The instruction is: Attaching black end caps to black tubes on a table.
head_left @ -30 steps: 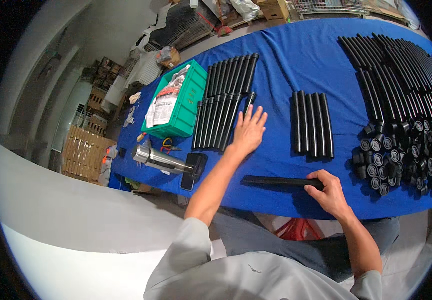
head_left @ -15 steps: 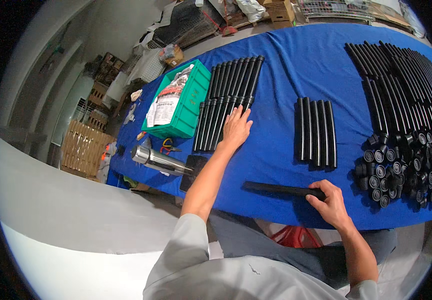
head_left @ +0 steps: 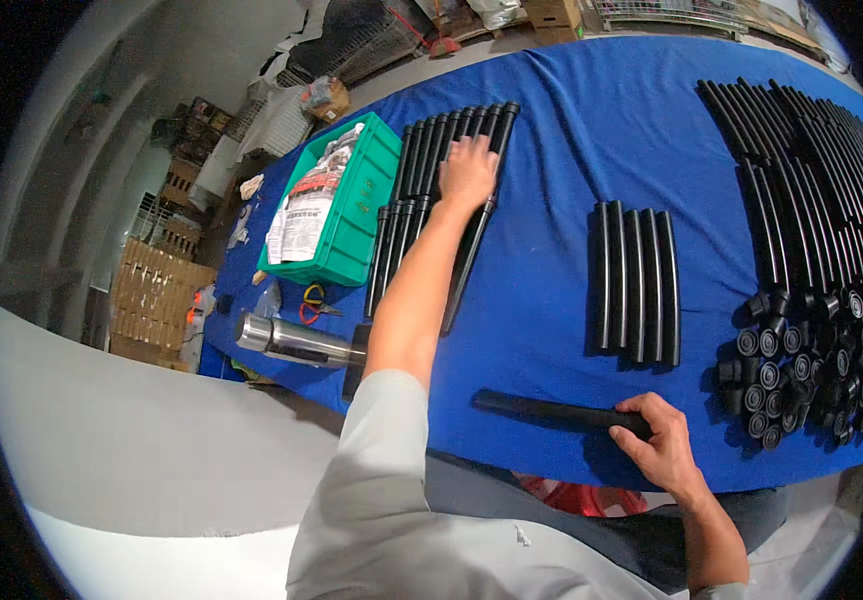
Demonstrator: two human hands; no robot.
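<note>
My left hand (head_left: pixel 469 178) is over the far row of capped black tubes (head_left: pixel 418 155), its fingers stretched out and blurred at the tips. It appears to hold nothing. A nearer row of black tubes (head_left: pixel 384 250) runs below that one, partly covered by my left forearm; its rightmost tube slants toward me. By the front edge, my right hand (head_left: pixel 667 440) grips one end of a black tube (head_left: pixel 542 408) between thumb and fingers. The tube lies sideways, pointing left, close over the blue cloth. Several plain black tubes (head_left: pixel 636 285) lie side by side beyond my right hand.
On the left stand a green crate (head_left: pixel 352 215) with printed paper, a steel flask (head_left: pixel 297 342) lying down, and scissors (head_left: pixel 314 303). Many loose black caps (head_left: pixel 772 375) are heaped at the right, below a large bank of black tubes (head_left: pixel 822 180). Blue cloth (head_left: pixel 552 140) covers the table.
My left hand has moved away from me, from the near row's top ends onto the far row. My right hand keeps its grip on the tube. The view has shifted slightly.
</note>
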